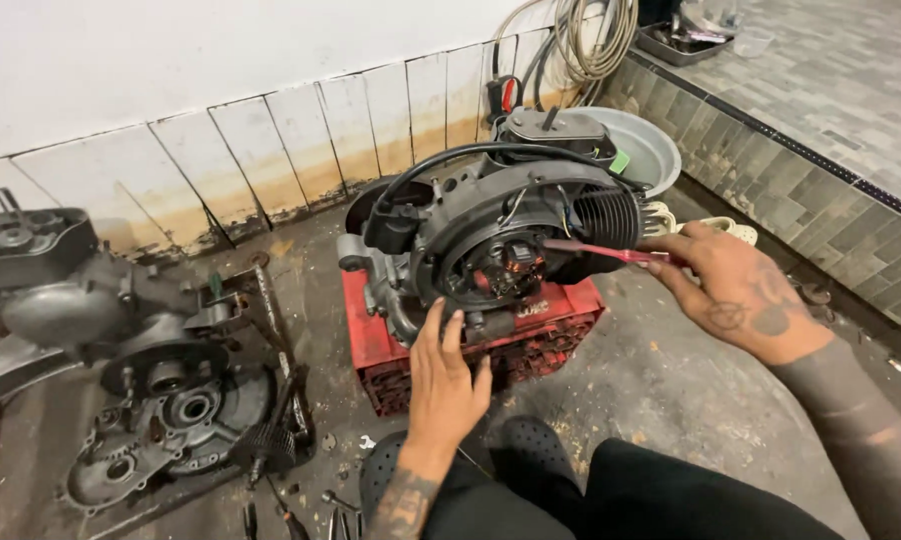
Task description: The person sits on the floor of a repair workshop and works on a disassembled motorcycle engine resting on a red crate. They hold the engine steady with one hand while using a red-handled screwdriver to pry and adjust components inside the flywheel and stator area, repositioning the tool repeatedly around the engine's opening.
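Note:
A dark scooter engine (491, 215) rests on a red plastic crate (376, 345) on the floor. Its round side housing stands uncovered, showing copper stator coils (506, 265) inside. My left hand (446, 375) presses against the lower rim of that housing, fingers spread, holding nothing. My right hand (736, 290) grips a red-handled tool (601, 250) whose tip reaches into the housing beside the coils. A black cable (441, 160) loops over the engine's top.
A second, dismantled engine case (171, 400) lies on the floor at left, with loose tools and bolts (301, 505) near it. A grey metal bowl (651, 140) stands behind the engine. Hoses (591, 40) hang on the tiled wall. A raised tiled ledge (801, 190) runs along the right.

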